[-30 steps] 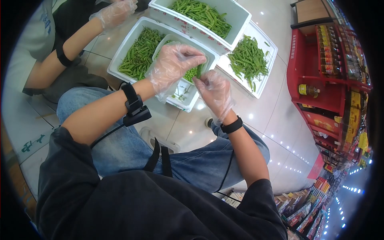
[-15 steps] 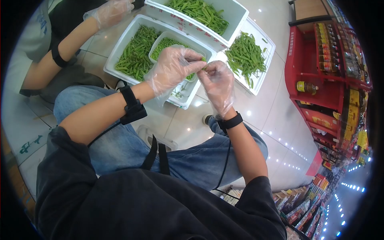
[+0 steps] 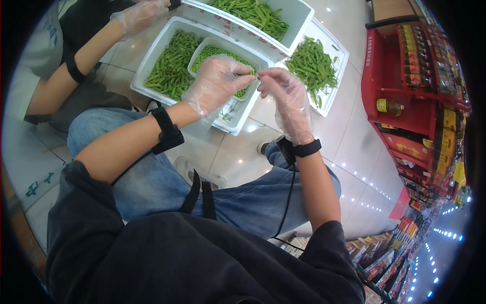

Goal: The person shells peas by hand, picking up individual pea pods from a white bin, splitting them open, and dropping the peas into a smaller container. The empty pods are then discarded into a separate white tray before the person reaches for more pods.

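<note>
My left hand [image 3: 217, 83], in a clear plastic glove, is over the right side of the small tub of shelled peas [image 3: 207, 52]. Its thumb and fingers are pinched, and what they hold is too small to make out. Just right of it is my gloved right hand [image 3: 287, 99], fingers bent together at the tips; anything between them is hidden. The tub sits inside a white foam box [image 3: 139, 76] beside a heap of green pods [image 3: 174, 66].
Behind stands another foam box [image 3: 298, 30] of pods. More pods [image 3: 311, 66] lie on a white foam lid [image 3: 341, 66] at the right. A co-worker's gloved hand [image 3: 142, 17] is at the upper left. Red shelves [image 3: 374, 96] with bottles stand at the far right.
My right hand has shifted right and turned, its fingertips now slightly apart from my left hand's. The green bit seen between the fingertips no longer shows clearly. My left hand has barely moved.
</note>
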A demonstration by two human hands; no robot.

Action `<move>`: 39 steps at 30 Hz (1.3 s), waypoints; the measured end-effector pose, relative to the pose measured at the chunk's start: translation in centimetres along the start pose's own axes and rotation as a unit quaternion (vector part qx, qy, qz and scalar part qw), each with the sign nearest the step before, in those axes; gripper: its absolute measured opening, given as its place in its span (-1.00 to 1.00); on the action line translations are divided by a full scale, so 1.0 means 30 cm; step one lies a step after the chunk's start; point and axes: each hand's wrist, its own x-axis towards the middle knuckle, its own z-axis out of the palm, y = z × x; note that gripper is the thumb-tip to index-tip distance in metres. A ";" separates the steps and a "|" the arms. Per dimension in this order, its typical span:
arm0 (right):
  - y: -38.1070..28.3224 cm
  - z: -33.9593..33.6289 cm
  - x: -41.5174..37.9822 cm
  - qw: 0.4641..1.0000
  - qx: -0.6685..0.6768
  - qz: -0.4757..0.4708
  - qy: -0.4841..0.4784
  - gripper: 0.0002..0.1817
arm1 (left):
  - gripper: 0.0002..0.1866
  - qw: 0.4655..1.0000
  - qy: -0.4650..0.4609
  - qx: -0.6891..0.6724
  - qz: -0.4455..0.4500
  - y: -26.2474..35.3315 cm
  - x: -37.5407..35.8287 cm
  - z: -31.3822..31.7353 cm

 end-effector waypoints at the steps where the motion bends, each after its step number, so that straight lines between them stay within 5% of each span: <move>1: -0.013 0.005 0.000 0.999 0.020 0.022 -0.014 -0.75 | -0.74 1.000 -0.001 0.001 -0.001 -0.002 -0.002 0.002; 3: -0.006 0.009 -0.002 0.998 0.042 0.044 -0.027 -0.74 | -0.79 0.988 -0.011 0.087 0.123 -0.003 -0.006 0.009; 10: 0.033 0.029 -0.007 0.992 0.031 0.119 -0.032 -0.72 | -0.85 0.977 -0.067 0.152 0.137 -0.072 -0.017 0.026; 23: 0.049 0.067 -0.005 0.987 -0.092 0.123 -0.036 -0.76 | -0.83 0.990 -0.130 0.011 -0.057 -0.059 -0.012 0.006; 26: 0.063 0.056 0.001 0.989 -0.070 0.125 -0.031 -0.75 | -0.84 0.992 -0.111 0.031 -0.043 -0.072 -0.012 0.024; 28: 0.072 0.036 0.014 0.991 -0.056 0.118 -0.008 -0.75 | -0.85 0.948 -0.133 0.281 0.071 -0.065 -0.012 0.036; 39: 0.059 0.015 0.012 0.990 0.001 0.131 0.043 -0.81 | -0.89 0.949 -0.124 0.261 0.128 -0.099 -0.039 0.048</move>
